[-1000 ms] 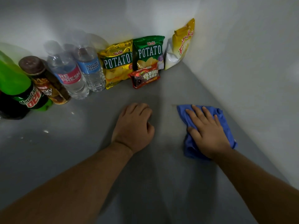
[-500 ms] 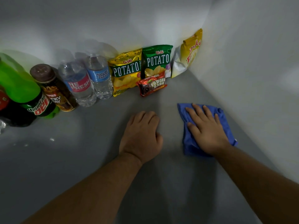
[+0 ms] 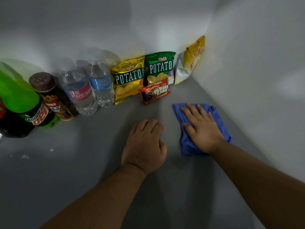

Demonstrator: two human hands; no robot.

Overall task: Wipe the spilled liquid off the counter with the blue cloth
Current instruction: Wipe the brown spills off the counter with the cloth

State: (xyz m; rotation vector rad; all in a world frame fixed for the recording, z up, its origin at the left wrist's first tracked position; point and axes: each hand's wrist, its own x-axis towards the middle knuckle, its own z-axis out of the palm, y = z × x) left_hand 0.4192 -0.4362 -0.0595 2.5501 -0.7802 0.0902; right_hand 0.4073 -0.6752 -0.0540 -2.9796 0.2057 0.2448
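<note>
The blue cloth (image 3: 219, 119) lies crumpled on the grey counter (image 3: 82, 171) near the right wall. My right hand (image 3: 202, 128) presses flat on it, fingers spread and pointing toward the back. My left hand (image 3: 145, 144) rests on the bare counter just left of the cloth, fingers curled under with nothing in it. A few small shiny droplets (image 3: 51, 149) glint on the counter at the far left. Under the cloth no liquid shows.
Along the back wall stand a green Mountain Dew bottle (image 3: 24, 103), a brown drink bottle (image 3: 52, 98), two water bottles (image 3: 79, 93), two potato chip bags (image 3: 128, 80), a Fudgee Barr pack (image 3: 155, 94) and a yellow snack bag (image 3: 191, 61). A white wall (image 3: 255, 80) runs along the right.
My right hand and the cloth have slid a little toward the back of the counter. My left hand has stayed put. The view has tilted up slightly.
</note>
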